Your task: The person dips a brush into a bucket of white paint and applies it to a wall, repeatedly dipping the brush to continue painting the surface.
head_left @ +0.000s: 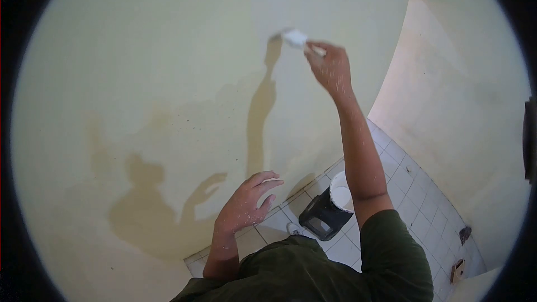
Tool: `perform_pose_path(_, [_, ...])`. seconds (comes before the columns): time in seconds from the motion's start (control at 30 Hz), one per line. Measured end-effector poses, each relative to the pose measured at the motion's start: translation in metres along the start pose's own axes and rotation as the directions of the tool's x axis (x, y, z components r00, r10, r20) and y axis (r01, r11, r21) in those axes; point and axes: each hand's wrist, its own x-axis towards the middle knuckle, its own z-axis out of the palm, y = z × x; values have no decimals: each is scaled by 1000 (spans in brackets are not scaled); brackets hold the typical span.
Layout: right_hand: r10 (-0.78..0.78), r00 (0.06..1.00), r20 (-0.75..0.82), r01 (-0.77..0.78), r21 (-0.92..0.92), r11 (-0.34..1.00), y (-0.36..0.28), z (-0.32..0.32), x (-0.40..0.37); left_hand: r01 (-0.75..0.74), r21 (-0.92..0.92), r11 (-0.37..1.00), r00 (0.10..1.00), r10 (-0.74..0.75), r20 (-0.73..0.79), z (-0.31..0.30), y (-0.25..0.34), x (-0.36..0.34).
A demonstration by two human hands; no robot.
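Raised high at the wall, my right hand (330, 66) is closed on the handle of a paintbrush (295, 37). The brush head points left, at the pale wall (184, 39), with its bristles blurred; whether they touch the wall I cannot tell. My left hand (247, 201) hangs lower, in front of the wall, fingers apart and holding nothing. White specks dot both hands and my right forearm. Below my right arm, a bucket of white paint (340, 193) rests on a dark stool-like stand (324, 216), partly hidden by the arm.
A tiled floor (411, 187) runs along the wall's foot. Another wall (453, 95) rises on the right. Near it lie a dark object (465, 235) and a small brown object (457, 270). Shadows of my head and arms fall on the wall. A foot (292, 228) shows beneath me.
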Motion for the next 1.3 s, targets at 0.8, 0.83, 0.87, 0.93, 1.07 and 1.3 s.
perform_pose_path(0.8, [221,862,456,-137,-210,968,177,79,-240,-29,42,999,997,26,73,-2,-5,0])
perform_pose_path(0.83, [250,849,465,-153,-237,959,180,79,-243,-42,34,999,996,39,76,-4,-8,1])
perform_pose_path(0.87, [277,838,471,-167,-262,951,184,78,-244,-50,38,998,996,47,76,-4,-9,2])
perform_pose_path(0.93, [286,840,461,-171,-276,946,179,74,-231,-67,45,997,995,63,76,-4,-9,2])
perform_pose_path(1.07, [166,915,369,-105,-180,978,147,51,-179,40,91,995,999,-42,22,-5,7,2])
perform_pose_path(1.3, [302,910,283,-343,109,933,24,-1,-73,57,94,994,997,-61,37,-4,6,2])
